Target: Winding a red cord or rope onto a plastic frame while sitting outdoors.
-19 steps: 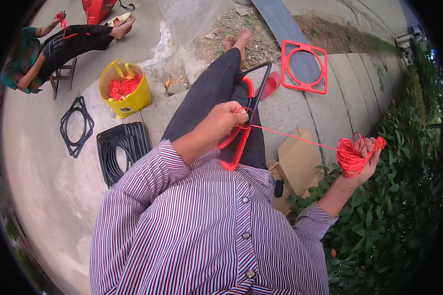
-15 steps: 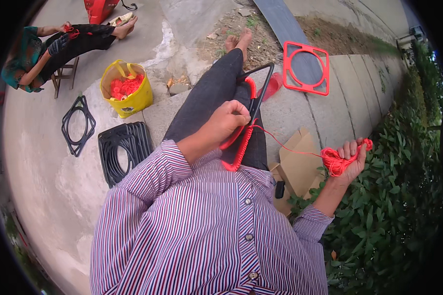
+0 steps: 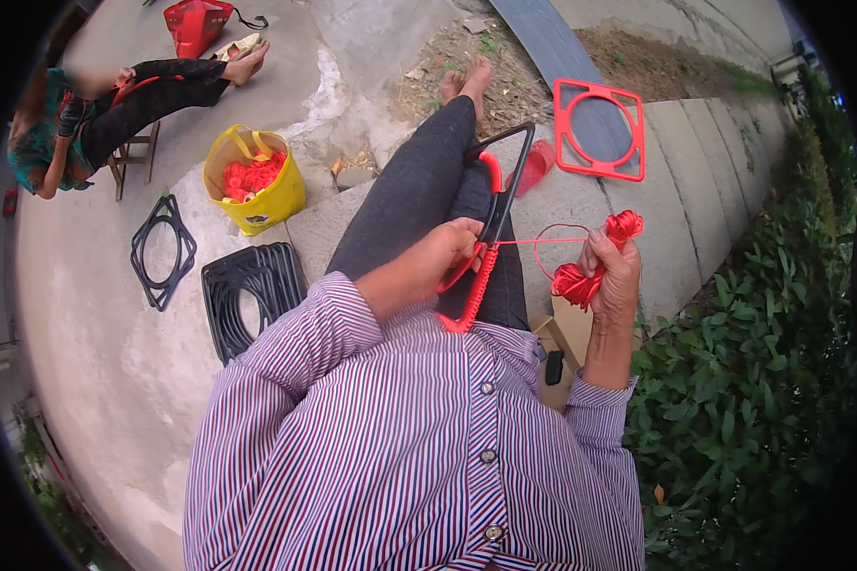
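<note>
Seated outdoors, a person pinches the edge of a black frame (image 3: 515, 177), partly wrapped in red cord and tilted across the lap, with the left hand (image 3: 430, 255). At three o'clock the right hand (image 3: 614, 271) closes around a skein (image 3: 577, 285) of red cord, a strand (image 3: 533, 241) running between. On the concrete ground (image 3: 114, 381), stacked black frames (image 3: 221, 297) lie at nine o'clock and a yellow bag (image 3: 278, 205) stands at ten, a seated co-worker (image 3: 52, 143) beyond; a hedge (image 3: 733, 428) grows at four.

The held frame (image 3: 475, 290) rests on the legs (image 3: 405, 195). On the ground (image 3: 114, 381), left of these: a frame stack (image 3: 281, 276), a bag (image 3: 262, 205) beyond it, a loose frame (image 3: 191, 249) further left; right, a cardboard box (image 3: 573, 328).
</note>
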`<move>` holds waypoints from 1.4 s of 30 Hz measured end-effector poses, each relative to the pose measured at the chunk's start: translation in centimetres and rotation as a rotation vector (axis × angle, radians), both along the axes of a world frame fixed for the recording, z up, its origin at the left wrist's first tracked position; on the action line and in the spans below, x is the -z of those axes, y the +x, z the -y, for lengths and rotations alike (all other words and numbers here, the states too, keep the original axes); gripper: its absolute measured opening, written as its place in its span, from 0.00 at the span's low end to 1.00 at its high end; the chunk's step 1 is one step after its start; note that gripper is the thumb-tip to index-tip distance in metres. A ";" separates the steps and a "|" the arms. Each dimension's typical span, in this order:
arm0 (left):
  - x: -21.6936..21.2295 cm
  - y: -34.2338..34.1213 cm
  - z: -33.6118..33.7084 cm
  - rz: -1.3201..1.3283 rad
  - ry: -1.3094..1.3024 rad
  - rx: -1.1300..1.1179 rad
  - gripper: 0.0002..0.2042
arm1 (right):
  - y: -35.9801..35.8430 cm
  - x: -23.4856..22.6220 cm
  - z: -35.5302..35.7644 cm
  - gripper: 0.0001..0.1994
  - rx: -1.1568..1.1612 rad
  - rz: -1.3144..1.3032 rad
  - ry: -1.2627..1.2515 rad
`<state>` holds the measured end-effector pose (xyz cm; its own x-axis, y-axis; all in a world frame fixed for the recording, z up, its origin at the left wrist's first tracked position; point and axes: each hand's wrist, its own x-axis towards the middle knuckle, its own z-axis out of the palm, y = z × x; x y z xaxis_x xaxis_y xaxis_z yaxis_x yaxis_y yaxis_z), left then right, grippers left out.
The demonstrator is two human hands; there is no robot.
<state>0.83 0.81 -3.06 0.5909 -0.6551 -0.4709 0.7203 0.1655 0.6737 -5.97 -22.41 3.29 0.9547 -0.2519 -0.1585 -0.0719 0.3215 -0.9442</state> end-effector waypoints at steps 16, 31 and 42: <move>-1.2 0.1 -0.9 0.183 0.235 -0.150 0.06 | -4.5 3.1 0.3 0.16 0.091 -0.109 0.153; -8.9 -2.2 -1.0 0.461 -0.348 -0.026 0.14 | -2.6 0.7 -8.9 0.40 -0.251 0.211 0.029; -8.9 3.1 -8.2 1.372 0.653 0.426 0.09 | 0.2 5.0 0.2 0.11 -0.216 -0.282 -0.321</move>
